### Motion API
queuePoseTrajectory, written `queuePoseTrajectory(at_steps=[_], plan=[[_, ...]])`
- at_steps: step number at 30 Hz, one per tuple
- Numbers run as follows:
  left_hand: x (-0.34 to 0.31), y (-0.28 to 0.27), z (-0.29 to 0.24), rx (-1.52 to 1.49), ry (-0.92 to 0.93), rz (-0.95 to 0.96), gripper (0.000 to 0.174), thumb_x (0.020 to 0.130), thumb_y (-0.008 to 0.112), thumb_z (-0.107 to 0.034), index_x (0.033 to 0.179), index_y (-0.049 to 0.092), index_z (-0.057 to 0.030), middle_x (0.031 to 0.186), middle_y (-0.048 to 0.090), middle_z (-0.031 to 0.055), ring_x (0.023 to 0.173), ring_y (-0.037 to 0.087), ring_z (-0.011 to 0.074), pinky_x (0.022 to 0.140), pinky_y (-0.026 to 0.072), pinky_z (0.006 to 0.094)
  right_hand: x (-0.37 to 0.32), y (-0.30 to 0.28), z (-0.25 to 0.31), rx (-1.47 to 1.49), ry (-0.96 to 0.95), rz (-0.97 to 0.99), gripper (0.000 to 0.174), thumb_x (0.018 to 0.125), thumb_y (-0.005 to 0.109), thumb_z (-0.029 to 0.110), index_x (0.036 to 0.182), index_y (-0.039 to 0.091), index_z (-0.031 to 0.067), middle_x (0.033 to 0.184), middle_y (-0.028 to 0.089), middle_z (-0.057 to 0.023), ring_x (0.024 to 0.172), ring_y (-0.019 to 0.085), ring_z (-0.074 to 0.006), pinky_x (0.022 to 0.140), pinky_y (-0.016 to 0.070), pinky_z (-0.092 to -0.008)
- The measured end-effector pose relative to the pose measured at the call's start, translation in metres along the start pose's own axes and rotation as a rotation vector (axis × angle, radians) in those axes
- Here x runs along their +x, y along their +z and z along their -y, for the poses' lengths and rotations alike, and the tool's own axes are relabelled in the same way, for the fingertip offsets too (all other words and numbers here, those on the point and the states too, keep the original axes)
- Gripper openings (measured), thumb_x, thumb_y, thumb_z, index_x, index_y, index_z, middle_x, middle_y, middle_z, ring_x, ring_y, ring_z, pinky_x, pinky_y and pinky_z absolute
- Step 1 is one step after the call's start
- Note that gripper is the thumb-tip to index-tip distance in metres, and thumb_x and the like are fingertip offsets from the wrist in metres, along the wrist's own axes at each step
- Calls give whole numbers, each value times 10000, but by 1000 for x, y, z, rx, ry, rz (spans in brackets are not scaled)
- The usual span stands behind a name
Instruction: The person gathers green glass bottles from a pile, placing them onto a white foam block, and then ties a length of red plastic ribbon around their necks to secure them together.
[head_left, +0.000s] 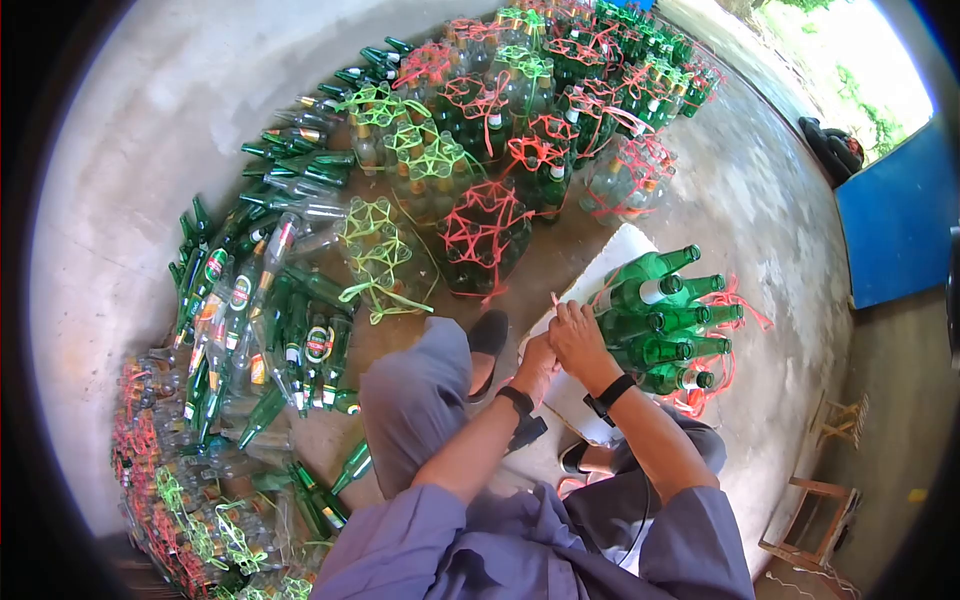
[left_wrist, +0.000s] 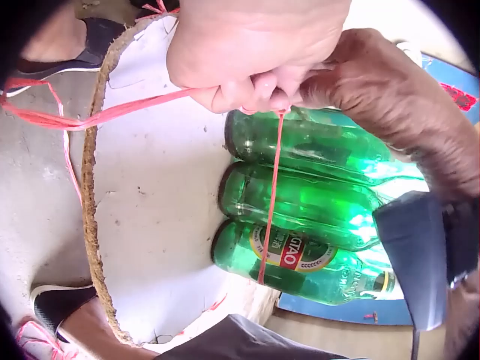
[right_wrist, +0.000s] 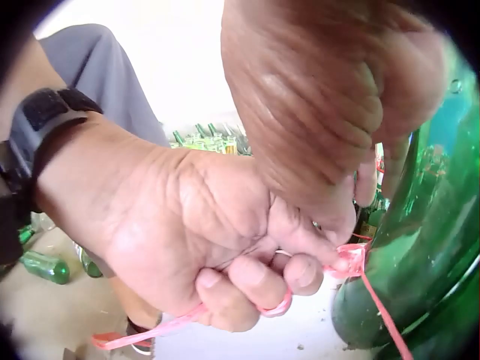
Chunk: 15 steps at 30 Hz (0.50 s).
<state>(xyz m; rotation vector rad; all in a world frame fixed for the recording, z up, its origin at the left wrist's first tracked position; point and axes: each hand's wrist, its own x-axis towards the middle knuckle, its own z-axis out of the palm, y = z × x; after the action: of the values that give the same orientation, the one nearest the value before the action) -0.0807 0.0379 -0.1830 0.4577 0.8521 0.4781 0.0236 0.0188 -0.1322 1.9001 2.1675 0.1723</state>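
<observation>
A bundle of green glass bottles (head_left: 665, 322) lies on its side on a white board (left_wrist: 154, 202), necks pointing right in the head view. One bottle carries a red-and-white label (left_wrist: 292, 251). My left hand (head_left: 538, 362) grips pink plastic string (right_wrist: 169, 324), its tail trailing out past the curled fingers. Close against it, my right hand (head_left: 583, 338) pinches at the same string by the bottle bases, its fingertips partly hidden. Between the hands and the bottles the string bunches up, and one taut strand (left_wrist: 274, 195) runs down across the bottles.
Bottle bundles tied with green string (head_left: 380, 250) and red string (head_left: 485, 235) crowd the floor ahead. Loose bottles (head_left: 240, 290) pile up along the left wall. More tied bundles (head_left: 200, 520) stand at the lower left. A wooden stool (head_left: 815, 520) is at the right.
</observation>
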Motion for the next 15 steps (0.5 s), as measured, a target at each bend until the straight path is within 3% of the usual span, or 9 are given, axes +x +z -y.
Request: queuePoseTrajectory(at_steps=[3,5,8,12,15], plan=[[4,-4,3,-50,89,131,105,943,621,-222,872,656,-153,698,546,-72,488,401,29,442,262,225,-7,-10,1,-41,1,-111,305,716,776,319,926,745,101,1152,636,-131,1076,537,-297,979,387,-470],[23,-16,14,-50,9,245,95,923,655,-259,892,657,-168,689,548,-93,520,413,19,472,240,198,-12,-41,-3,-55,-1,97,237,780,711,226,939,748,54,1090,660,-124,1123,553,-308,1071,350,-485],[29,-17,14,-89,-133,198,80,925,648,-241,881,655,-174,691,564,-94,514,418,13,465,236,202,-8,-40,-2,-75,39,199,222,777,734,263,931,775,109,1058,689,-119,1136,555,-315,1094,329,-519],[30,-18,16,-178,-106,204,77,926,648,-224,864,648,-177,691,575,-94,509,431,21,457,237,206,3,-33,1,-63,74,239,206,744,768,316,877,787,160,986,702,-102,1131,563,-310,1107,314,-564],[36,-23,21,-230,-135,149,90,910,685,-245,855,648,-183,703,589,-97,553,463,24,490,273,223,7,-30,6,-28,86,304,240,733,789,348,871,790,151,1016,711,-98,1144,564,-290,1163,231,-639]])
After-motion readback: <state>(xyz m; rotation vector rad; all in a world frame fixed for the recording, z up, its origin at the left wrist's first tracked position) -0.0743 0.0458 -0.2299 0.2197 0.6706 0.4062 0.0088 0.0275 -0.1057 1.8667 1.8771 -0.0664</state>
